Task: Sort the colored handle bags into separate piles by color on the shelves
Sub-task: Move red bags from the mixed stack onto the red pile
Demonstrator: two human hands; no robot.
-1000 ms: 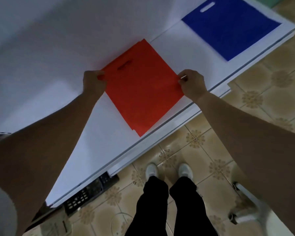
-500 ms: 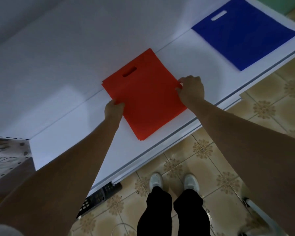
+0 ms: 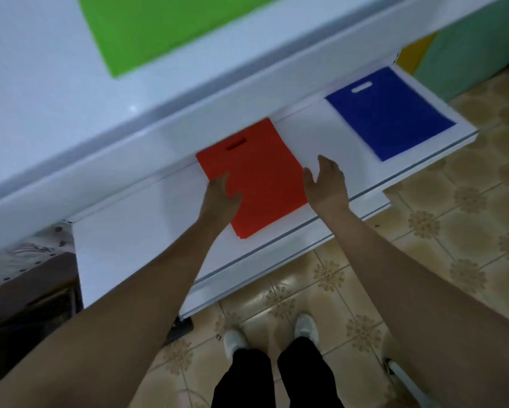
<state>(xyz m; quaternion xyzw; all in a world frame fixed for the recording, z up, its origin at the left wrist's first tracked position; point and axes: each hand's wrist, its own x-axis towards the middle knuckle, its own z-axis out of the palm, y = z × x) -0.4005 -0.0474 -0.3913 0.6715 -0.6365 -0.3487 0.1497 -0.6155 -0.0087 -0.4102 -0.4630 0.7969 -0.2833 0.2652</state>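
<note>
Red bags lie as a thin stack on the lower shelf, handle cut-outs toward the far side, near corner just short of the front lip. Your left hand rests on the stack's left edge, fingers spread and flat; your right hand sits just beside the right edge with fingers straight, holding nothing. Risks, as a judgement: the layers at the near corner look slightly fanned, so a sideways nudge from either hand could skew the pile or push loose sheets over the lip onto the floor; the shelf surface looks smooth and glossy, which would let thin fabric slide easily. Blue bags sit well apart to the right on the same shelf, so mixing seems unlikely. Green bags lie on the white shelf above, partly out of frame. Room: patterned beige floor tiles, a pale green wall far right, a spotted cloth and dark clutter at near left.
</note>
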